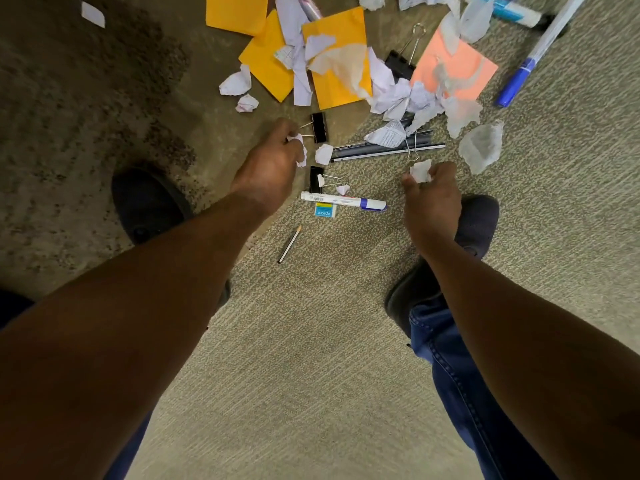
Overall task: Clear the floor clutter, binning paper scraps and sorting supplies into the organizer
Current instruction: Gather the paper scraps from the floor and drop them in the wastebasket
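Forearms: we reach down over the floor, both hands busy.
Left hand: curled round a white scrap, gathered for the bin, we judge.
Right hand: pinching another scrap.
Why both: collecting paper first, supplies later.
Binder clips: three black ones, nearest.
Sticky sheets: three yellow, one orange.
Bin, organizer: out of view.
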Demonstrator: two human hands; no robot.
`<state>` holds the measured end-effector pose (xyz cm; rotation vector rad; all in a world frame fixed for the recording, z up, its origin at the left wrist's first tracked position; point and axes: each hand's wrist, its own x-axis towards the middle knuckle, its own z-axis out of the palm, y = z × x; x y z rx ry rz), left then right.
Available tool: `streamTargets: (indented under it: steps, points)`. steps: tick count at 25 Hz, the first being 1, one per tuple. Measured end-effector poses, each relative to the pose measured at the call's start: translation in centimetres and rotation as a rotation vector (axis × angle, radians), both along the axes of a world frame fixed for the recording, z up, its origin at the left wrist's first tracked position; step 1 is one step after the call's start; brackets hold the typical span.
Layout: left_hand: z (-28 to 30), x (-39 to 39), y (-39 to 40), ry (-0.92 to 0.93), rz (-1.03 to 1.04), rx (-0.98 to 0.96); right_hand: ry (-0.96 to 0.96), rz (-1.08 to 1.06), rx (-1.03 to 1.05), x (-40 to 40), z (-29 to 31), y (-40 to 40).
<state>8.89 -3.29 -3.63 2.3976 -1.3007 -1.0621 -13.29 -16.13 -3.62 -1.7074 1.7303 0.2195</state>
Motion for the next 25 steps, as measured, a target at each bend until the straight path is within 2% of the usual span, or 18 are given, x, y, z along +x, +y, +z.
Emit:
streamTargets:
  steps: [4,6,10,15,19,23,25]
  points:
    - [-0.1,0.5,-0.1,-0.07,-0.148,0.028,-0.027,0.105,-0.018,-0.1,-0.9,-1.5]
    - [-0.1,0.6,-0.1,-0.063,-0.138,-0.012,-0.028,0.183,-0.018,-0.3,-1.3,-2.1]
    - [0.5,0.1,-0.1,0.065,0.252,-0.045,-0.038,0.183,-0.004,-0.1,-0.2,-2.1]
    - [1.3,-0.8,0.1,0.162,0.447,-0.043,-0.123,0.36,0.133,3.2,1.2,1.5]
    - [1.0,-0.5,0.3,0.267,0.631,0.115,-0.043,0.498,0.18,5.7,0.8,3.4]
    - [0.9,0.5,0.1,0.514,0.768,0.149,0.102,0.546,0.208,7.3,0.4,4.1]
    - [1.1,1.1,-0.1,0.554,0.884,0.185,0.164,0.616,0.205,7.7,0.3,4.5]
